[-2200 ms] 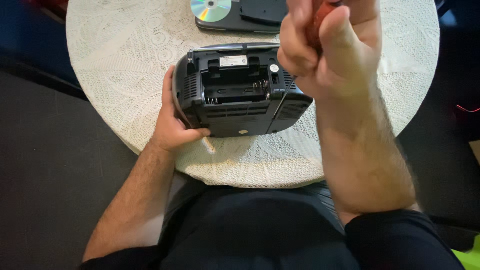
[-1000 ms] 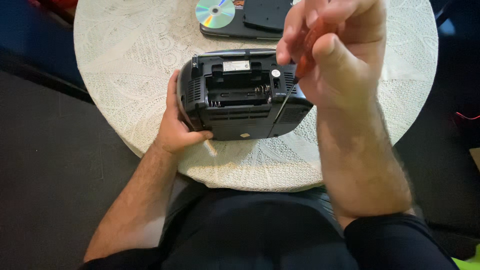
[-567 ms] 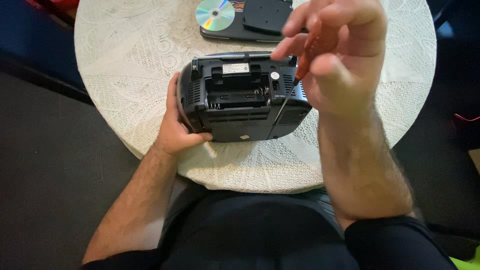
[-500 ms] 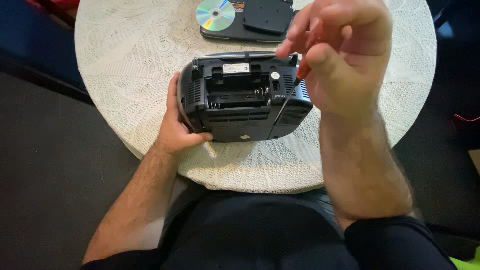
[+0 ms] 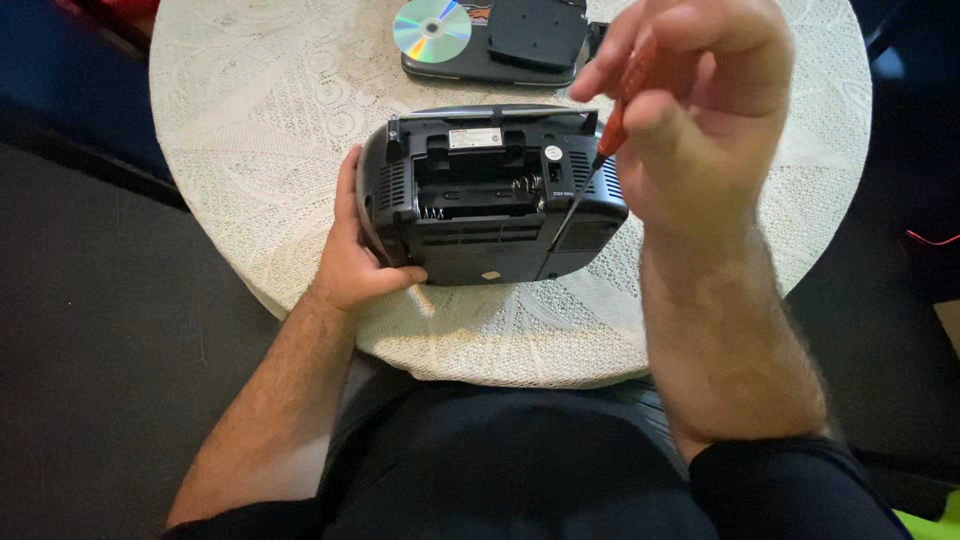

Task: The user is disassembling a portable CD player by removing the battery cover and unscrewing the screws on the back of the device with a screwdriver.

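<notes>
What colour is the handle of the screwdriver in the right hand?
Orange-red; the screwdriver handle shows between the right hand's fingers in the head view.

Black radio [image 5: 490, 195] back-up (battery bay open); red screwdriver [image 5: 600, 160] angled in.

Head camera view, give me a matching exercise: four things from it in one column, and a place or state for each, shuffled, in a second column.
Things:
1. left hand
2. right hand
3. disc
4. black player

Places or states:
A. lies at the far edge of the round table
B. grips the side of the player
C. holds an orange-handled screwdriver
D. back faces up, battery bay open

Pairs: 1-B, 2-C, 3-A, 4-D
</notes>
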